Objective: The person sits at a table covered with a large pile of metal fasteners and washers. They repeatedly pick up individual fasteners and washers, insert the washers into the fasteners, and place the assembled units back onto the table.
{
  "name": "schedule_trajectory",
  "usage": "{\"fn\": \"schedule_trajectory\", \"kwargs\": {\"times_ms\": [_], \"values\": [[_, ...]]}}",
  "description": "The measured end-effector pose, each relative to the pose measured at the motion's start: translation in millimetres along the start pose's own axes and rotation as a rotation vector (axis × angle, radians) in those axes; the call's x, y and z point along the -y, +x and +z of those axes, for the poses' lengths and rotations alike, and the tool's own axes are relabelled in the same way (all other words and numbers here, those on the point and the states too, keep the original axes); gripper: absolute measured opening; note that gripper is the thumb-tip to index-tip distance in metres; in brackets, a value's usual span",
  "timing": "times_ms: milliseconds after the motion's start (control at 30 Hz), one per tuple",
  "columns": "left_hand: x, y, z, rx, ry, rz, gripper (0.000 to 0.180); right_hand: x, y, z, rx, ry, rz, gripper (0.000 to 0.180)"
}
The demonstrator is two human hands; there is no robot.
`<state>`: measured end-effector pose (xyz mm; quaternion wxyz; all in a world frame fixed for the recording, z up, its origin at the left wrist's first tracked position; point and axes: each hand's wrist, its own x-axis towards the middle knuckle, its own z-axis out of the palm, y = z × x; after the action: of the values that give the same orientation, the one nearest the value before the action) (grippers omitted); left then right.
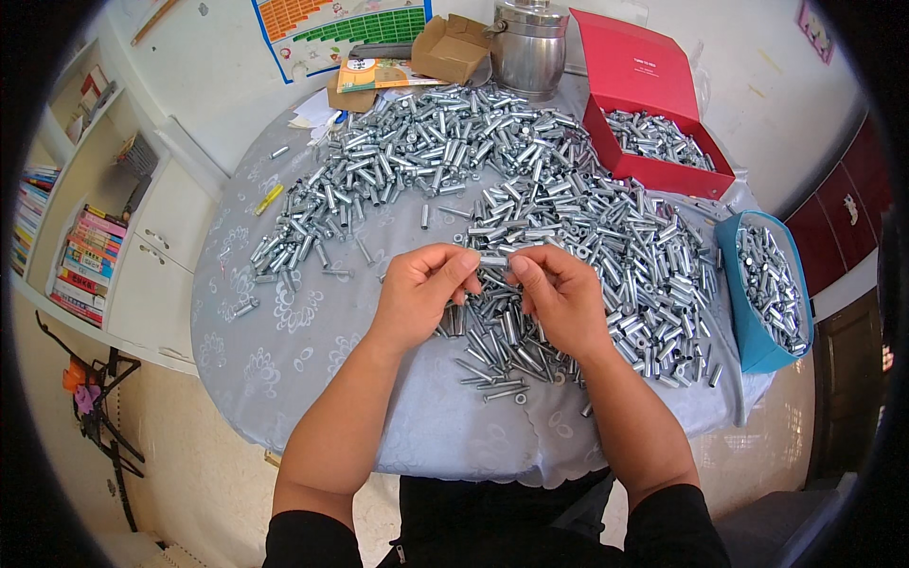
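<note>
My left hand point(423, 284) and my right hand point(561, 295) meet over the middle of a round table and together pinch one small silver metal sleeve point(493, 258) between their fingertips. Under and around the hands lies a wide heap of silver metal sleeves and bolts point(530, 189), spread from the table's far side to its right side. Several longer bolts point(488, 374) lie loose just below my hands.
The table wears a grey patterned cloth point(284, 322). A red box point(663, 175) with its lid up holds metal parts at the far right. A blue bin point(753, 331) of parts hangs at the right edge. A steel pot point(527, 47) and cardboard box point(453, 47) stand behind. Bookshelves point(76, 246) are left.
</note>
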<state>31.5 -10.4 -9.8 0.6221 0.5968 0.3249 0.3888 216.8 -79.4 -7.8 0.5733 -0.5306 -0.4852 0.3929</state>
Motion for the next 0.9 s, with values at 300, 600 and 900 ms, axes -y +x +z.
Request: {"fn": "schedule_trajectory", "kwargs": {"times_ms": [300, 600, 900], "values": [[2, 1, 0, -0.023, 0.027, -0.025, 0.033, -4, 1, -4, -0.001, -0.168, -0.261, 0.024], [-3, -1, 2, -0.070, 0.014, -0.037, 0.038, 3, -5, 3, -0.019, -0.034, -0.168, 0.020], [1, 0, 2, -0.060, 0.008, -0.014, 0.038, -4, 1, -3, 0.011, -0.100, -0.229, 0.016]]}}
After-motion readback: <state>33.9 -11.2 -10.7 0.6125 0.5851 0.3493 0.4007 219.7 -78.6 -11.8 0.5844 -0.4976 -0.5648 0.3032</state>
